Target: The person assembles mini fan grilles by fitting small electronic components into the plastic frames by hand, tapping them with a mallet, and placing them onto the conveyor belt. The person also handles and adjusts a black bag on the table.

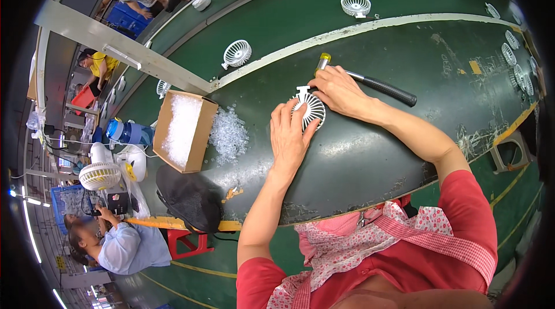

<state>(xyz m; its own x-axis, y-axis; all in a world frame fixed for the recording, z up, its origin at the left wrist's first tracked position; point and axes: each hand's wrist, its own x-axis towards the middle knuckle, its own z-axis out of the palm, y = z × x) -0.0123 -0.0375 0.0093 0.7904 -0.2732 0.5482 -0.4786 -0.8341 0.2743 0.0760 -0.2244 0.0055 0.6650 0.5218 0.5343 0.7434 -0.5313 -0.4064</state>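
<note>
Apron: the floral apron (pixel 347 245) sits nearest, against the table's (pixel 358 164) worn edge.
Left hand: the left hand (pixel 289 142) is partly closed, thumb on one side of the grille and fingers across the other, holding the fan against the tabletop.
White fan: the small white fan (pixel 313 112) lies between both hands, its ribs facing up and its T-shaped end pointing away from the person.
Right hand: the right hand (pixel 340 90) is curled, its fingertips bunched beside that end (whether they pinch anything, I cannot tell).
Step at the fan: seemingly handwork at the T-shaped end, with the left hand steadying the grille.
Next move at the fan: more work there would call for a firm left hold and close placing of the right fingertips.
Hammer: just beyond the right hand lies a hammer (pixel 378 84), black-gripped and yellow-ended.
Clear pieces: a loose heap (pixel 228 134) touches the cardboard box (pixel 202 135), left of the hands.
Green belt: beyond the pale rail, the belt (pixel 289 23) carries similar fans (pixel 237 53), spaced apart.
</note>
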